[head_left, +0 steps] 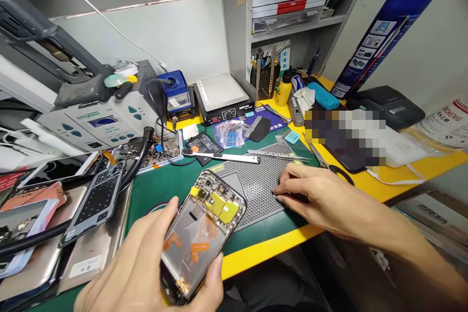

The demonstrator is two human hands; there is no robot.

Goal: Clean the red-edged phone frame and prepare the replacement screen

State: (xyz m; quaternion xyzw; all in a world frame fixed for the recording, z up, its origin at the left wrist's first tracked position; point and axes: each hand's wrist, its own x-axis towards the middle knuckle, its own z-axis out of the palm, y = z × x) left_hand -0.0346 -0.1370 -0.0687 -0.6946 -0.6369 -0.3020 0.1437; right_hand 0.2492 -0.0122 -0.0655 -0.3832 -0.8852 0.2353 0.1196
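Green mat (157, 183) on yellow desk (263, 252); left hand (142, 263) holds opened phone (206, 226); right hand (310, 192): grip unclear.

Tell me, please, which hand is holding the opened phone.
The left hand holds the opened phone by its edges; the right hand is at the perforated mat.

view: head | from: above, at the near edge of the desk (263, 254) | facing: forward and down, toward the white panel (186, 34) behind | range: close over both hands (323, 195)
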